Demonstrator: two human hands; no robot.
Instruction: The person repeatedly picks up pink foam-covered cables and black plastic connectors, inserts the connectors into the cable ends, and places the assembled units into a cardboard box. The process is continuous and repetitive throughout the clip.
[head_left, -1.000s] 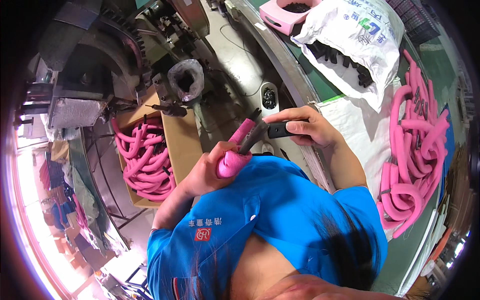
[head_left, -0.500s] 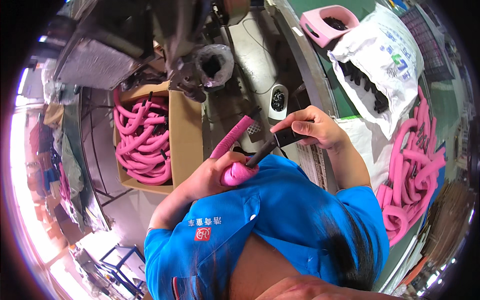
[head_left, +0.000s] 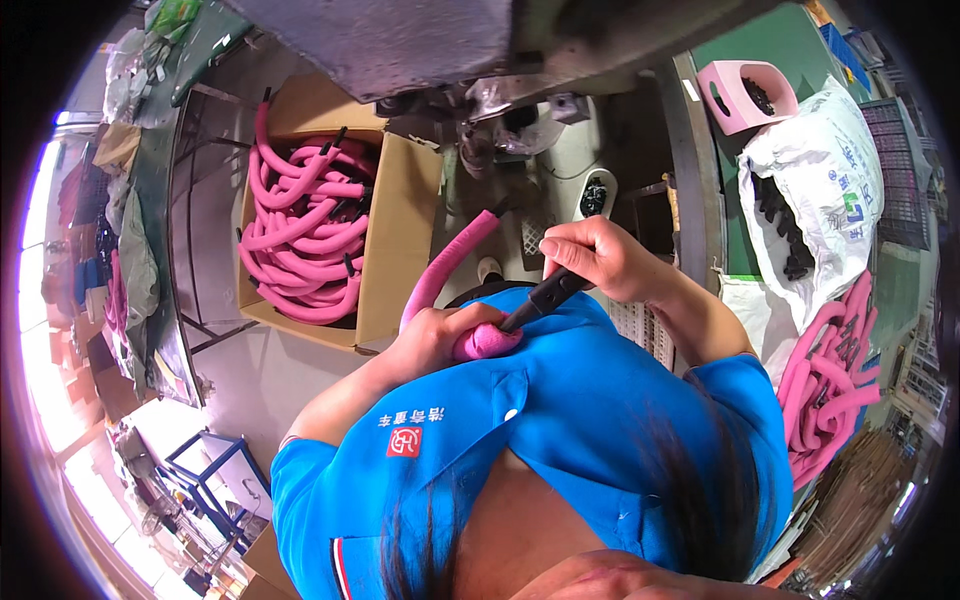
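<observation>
My left hand (head_left: pixel 432 342) is wrapped round a pink foam-covered tube (head_left: pixel 462 250) against my chest. The tube's one length rises beyond the hand, with a dark tip at its far end. Its other pink end (head_left: pixel 486 342) pokes out beside my thumb, and a short dark rod projects from it. On that rod sits a black plastic piece (head_left: pixel 556 292), its near end close to the foam. My right hand (head_left: pixel 605 262) is closed on the piece's outer end, thumb uppermost; some of its fingers are hidden.
On the left, a cardboard box (head_left: pixel 405 240) holds many pink tubes. A white sack (head_left: pixel 822 165) of black parts and a pink bin (head_left: pixel 735 105) stand on the green table at right, near a pile of pink tubes (head_left: pixel 830 375). Dark machinery (head_left: pixel 400 50) hangs ahead.
The black piece and my right hand have come closer to the pink foam end, and less bare rod shows between. My left hand keeps its hold. The whole view has shifted.
</observation>
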